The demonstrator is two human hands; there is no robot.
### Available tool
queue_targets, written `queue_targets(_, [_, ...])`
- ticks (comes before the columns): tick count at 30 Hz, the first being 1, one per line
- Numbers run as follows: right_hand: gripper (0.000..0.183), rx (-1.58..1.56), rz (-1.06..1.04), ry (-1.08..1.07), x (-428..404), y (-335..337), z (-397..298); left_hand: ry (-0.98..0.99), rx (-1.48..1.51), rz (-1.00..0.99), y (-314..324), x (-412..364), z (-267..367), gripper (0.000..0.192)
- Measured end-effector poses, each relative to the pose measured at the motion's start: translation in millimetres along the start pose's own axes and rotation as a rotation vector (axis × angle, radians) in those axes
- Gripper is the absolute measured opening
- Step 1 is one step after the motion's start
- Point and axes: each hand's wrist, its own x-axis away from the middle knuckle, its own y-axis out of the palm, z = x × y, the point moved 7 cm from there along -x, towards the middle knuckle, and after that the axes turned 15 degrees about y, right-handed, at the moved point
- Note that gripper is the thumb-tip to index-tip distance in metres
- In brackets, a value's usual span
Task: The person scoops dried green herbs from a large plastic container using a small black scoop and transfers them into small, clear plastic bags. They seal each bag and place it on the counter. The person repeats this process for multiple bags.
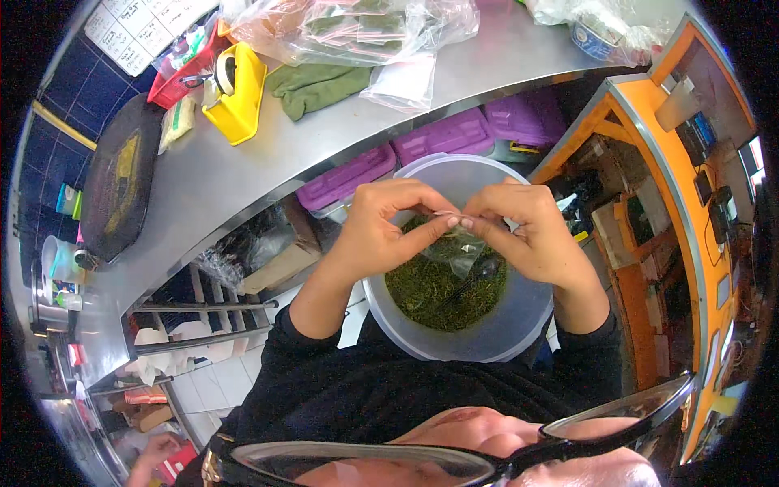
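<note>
Over a large translucent plastic bucket (526, 322), my left hand (392, 228) and my right hand (524, 228) meet fingertip to fingertip. Between thumbs and index fingers both pinch the top edge of a small clear plastic bag (465, 259), which hangs down into the bucket. Some greenish content seems to show in the bag, though the herbs behind make this hard to tell. Chopped dried green herbs (414, 295) cover the bucket's bottom. A dark spoon (487, 268) lies in them, partly hidden behind the bag.
A steel counter (201, 182) curves beyond the bucket, bearing a yellow bin (243, 103), a green cloth (319, 85) and a large bag of small zip bags (365, 30). Purple-lidded boxes (444, 134) sit underneath. An orange shelf (660, 146) stands right. Another person's hand (161, 447) appears lower left.
</note>
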Motion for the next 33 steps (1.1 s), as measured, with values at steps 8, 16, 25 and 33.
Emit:
queue_targets(8, [0.007,0.268,1.275,-0.453,-7.3,-120.1,-42.3,-0.185,0.107,0.134,-10.3,3.3,-16.1,0.029])
queue_targets(16, [0.039,0.564,0.709,-0.234,-157.5,-59.9,-8.3,-0.145,-0.052,0.014,-6.9,1.3,-16.8,0.042])
queue_targets(25, [0.025,0.775,0.321,-0.253,-165.3,39.0,44.7,-0.151,-0.133,-0.047,-4.6,4.2,-22.6,0.044])
queue_targets(33, [0.01,0.953,0.417,-0.146,-183.0,42.4,67.0,-0.149,-0.151,-0.085,0.3,2.0,-26.3,0.046])
